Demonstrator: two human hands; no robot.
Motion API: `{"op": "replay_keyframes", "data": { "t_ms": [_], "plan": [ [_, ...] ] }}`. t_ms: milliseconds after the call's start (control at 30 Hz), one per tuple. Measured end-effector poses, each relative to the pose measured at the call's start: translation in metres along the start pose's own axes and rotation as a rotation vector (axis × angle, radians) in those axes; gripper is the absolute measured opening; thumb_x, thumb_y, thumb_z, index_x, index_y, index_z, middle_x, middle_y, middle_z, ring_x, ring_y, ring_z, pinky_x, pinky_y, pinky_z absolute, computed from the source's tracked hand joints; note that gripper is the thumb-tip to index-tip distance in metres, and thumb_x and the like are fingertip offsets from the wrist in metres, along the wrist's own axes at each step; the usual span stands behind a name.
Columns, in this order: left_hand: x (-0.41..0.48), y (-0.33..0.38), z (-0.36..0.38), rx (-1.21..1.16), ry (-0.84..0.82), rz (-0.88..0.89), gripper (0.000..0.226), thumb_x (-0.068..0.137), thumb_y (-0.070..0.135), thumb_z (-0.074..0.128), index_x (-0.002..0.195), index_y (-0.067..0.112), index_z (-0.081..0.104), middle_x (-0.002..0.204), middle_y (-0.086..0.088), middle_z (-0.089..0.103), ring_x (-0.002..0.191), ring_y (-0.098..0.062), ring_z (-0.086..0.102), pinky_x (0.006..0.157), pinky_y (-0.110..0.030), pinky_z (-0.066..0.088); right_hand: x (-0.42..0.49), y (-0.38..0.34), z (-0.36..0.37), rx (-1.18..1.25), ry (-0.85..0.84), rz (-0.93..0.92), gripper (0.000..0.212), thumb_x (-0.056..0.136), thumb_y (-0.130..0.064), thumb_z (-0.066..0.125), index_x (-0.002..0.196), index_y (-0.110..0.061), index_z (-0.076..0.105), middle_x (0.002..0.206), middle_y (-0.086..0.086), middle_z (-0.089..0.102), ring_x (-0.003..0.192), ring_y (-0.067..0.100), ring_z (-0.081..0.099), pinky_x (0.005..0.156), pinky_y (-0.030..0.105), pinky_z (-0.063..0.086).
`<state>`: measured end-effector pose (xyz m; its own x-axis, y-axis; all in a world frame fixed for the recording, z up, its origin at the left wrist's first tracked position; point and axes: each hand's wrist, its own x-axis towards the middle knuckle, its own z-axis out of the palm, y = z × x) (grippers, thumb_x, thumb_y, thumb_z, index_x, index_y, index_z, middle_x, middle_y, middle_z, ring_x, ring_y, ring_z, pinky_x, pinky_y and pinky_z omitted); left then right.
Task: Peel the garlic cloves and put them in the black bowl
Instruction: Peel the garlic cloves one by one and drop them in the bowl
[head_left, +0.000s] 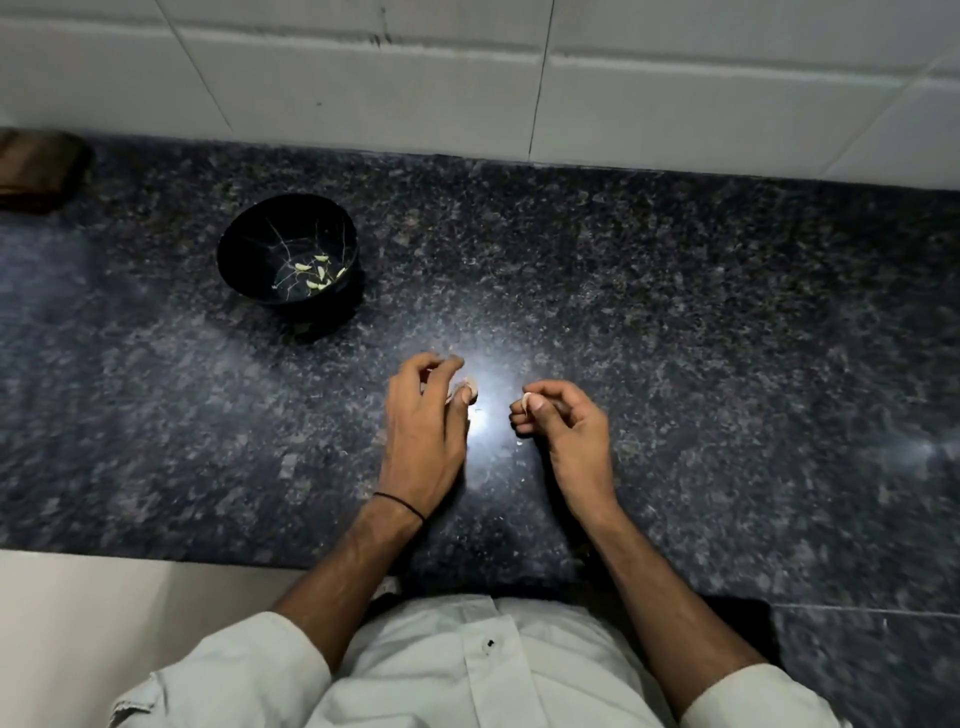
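A black bowl (244, 260) stands on the dark granite counter at the upper left, with several pale peeled cloves (314, 273) lying in its bottom. My left hand (423, 426) hovers low over the counter's middle, its curled fingers and thumb holding a small pale garlic piece (465, 387). To its right, my right hand (566, 431) pinches a whitish garlic clove (529, 400) between thumb and fingertips. The two hands are a short gap apart, with a bright light glare on the counter between them.
A white tiled wall (467, 78) runs along the back of the counter. A brown wooden object (36, 171) sits at the far left edge. A tiny pale scrap (519, 443) lies on the granite counter (727, 338) below my right hand.
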<state>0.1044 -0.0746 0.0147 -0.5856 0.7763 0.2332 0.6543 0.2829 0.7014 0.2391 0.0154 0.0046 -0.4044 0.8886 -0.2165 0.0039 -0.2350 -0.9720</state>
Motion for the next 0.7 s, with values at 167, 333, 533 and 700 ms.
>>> {"op": "replay_keyframes", "data": {
  "t_ms": [167,333,533,700],
  "plan": [
    [-0.024,0.021,0.018,-0.227,-0.093,-0.069,0.019,0.094,0.012,0.066,0.113,0.011,0.065,0.107,0.001,0.06,0.102,-0.012,0.055,0.094,-0.016,0.04,0.0,0.004,-0.008,0.01,-0.074,-0.001,0.008,0.093,0.004,0.064,0.099,0.004,0.068,0.082,0.011,0.069,0.072,0.016,0.062,0.069,0.022,0.054],
    [-0.03,0.023,0.038,-0.376,-0.062,-0.205,0.017,0.089,0.01,0.072,0.106,0.012,0.069,0.095,0.004,0.068,0.082,-0.013,0.061,0.074,-0.019,0.047,0.002,0.008,-0.014,-0.051,-0.147,0.014,0.002,0.092,-0.002,0.068,0.093,-0.002,0.069,0.081,0.007,0.071,0.073,0.015,0.062,0.064,0.026,0.051],
    [-0.03,0.02,0.044,-0.606,0.037,-0.356,0.009,0.091,0.006,0.069,0.099,0.006,0.074,0.094,-0.001,0.076,0.088,-0.017,0.071,0.082,-0.029,0.056,0.002,0.012,-0.016,-0.153,-0.188,-0.012,0.009,0.098,-0.008,0.062,0.096,-0.005,0.07,0.08,0.006,0.069,0.071,0.014,0.058,0.065,0.029,0.049],
    [-0.029,0.015,0.043,-0.53,0.03,-0.278,0.015,0.092,0.007,0.069,0.105,0.008,0.077,0.098,-0.001,0.075,0.093,-0.012,0.07,0.084,-0.023,0.054,0.001,0.011,-0.016,-0.319,-0.196,-0.094,0.01,0.098,-0.011,0.061,0.1,-0.01,0.071,0.092,0.002,0.073,0.085,0.019,0.069,0.08,0.036,0.057]
  ]
}}
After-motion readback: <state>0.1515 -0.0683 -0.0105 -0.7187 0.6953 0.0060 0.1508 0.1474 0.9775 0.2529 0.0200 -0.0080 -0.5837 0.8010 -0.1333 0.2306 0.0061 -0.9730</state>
